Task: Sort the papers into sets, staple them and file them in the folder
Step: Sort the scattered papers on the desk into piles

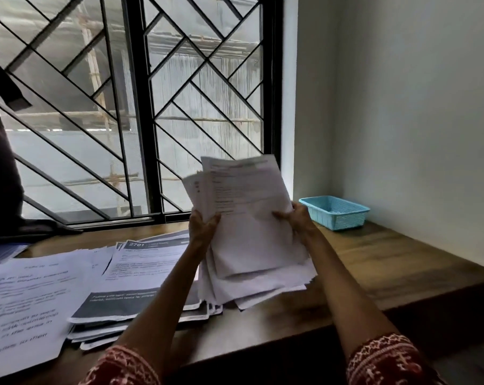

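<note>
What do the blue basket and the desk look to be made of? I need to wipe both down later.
The blue basket looks like moulded plastic: an even light-blue colour, a fine lattice in its walls and a smooth rim. The desk looks like wood or a wood-grain laminate: brown streaked grain with a dull sheen and a square front edge. The picture does not settle which.

Held sheaf (243, 218) above desk (388, 262), paper stacks (141, 276) left, basket (336, 212) right by wall, window (141, 107) behind

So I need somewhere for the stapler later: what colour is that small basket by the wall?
Light blue basket, clearest in the head view.
</note>
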`<move>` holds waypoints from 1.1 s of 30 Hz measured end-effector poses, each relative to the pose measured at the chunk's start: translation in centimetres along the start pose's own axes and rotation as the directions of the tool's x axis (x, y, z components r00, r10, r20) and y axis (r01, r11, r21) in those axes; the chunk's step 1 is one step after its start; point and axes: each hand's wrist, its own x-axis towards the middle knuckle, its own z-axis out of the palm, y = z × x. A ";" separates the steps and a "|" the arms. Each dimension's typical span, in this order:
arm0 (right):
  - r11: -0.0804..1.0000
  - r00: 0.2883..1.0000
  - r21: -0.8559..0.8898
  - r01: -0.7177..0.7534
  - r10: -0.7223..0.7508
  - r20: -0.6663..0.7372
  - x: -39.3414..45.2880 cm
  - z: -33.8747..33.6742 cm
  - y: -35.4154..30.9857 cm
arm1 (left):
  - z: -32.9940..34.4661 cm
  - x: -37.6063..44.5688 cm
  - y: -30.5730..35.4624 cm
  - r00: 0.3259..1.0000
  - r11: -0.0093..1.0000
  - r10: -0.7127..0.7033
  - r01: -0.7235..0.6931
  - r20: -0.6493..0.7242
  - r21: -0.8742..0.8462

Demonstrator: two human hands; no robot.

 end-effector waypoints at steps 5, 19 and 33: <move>0.968 0.959 0.074 0.240 -0.225 -0.172 0.2 -0.1 -4.4 | 1.4 2.0 6.5 0.965 0.969 0.237 -0.226 -0.113 0.104; 0.960 0.941 -0.104 0.260 -0.276 -0.195 -0.8 0.0 -3.1 | 2.3 -1.5 5.4 0.942 0.927 0.316 -0.281 -0.110 0.250; 0.972 0.946 -0.059 0.227 -0.234 -0.226 -0.9 0.2 -1.3 | 3.7 -1.5 3.8 0.961 0.939 0.252 -0.213 -0.117 0.270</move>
